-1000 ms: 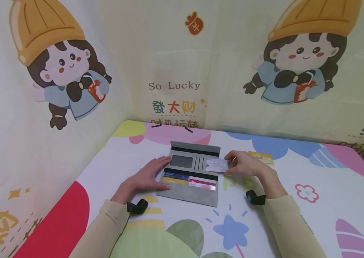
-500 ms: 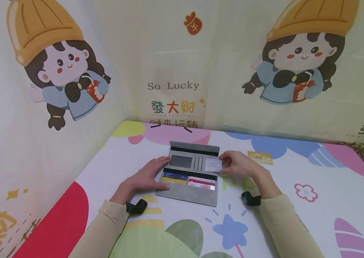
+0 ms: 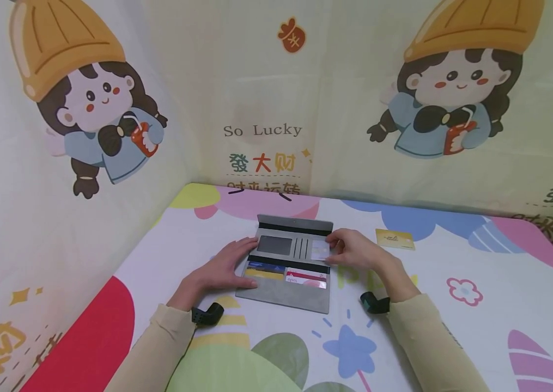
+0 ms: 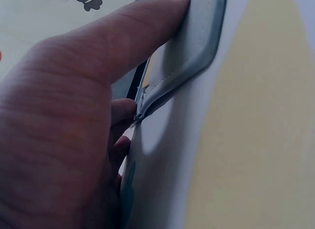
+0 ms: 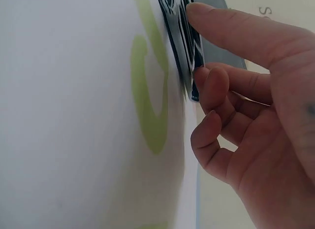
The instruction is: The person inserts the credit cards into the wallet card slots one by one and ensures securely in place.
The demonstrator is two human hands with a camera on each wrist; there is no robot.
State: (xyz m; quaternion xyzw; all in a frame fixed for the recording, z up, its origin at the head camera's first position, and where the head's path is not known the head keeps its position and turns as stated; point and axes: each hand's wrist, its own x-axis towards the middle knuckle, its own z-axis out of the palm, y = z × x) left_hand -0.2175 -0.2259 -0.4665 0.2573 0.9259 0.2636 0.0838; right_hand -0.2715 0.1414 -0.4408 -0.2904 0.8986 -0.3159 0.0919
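A grey wallet (image 3: 281, 299) lies unfolded on the table, several cards (image 3: 305, 277) showing in its lower pockets. My left hand (image 3: 224, 267) rests along its left side, fingers spread and thumb on the lower panel. In the left wrist view the thumb (image 4: 142, 29) presses on the wallet's grey surface (image 4: 202, 22). A pale card (image 3: 319, 250) sits mostly inside the upper right slot. My right hand (image 3: 354, 249) pinches that card's right end beside the wallet's edge. The right wrist view shows thumb and forefinger at the wallet's layered edge (image 5: 177, 37); the fingertips partly hide the card.
A gold card (image 3: 395, 239) lies on the table to the right, beyond my right hand. The patterned tablecloth (image 3: 477, 261) runs up to printed curtains (image 3: 266, 92) at the back and left.
My right hand has moved left with the pale card, which has slid deeper into the upper right slot. The gold card now shows whole. My left hand has stayed in place.
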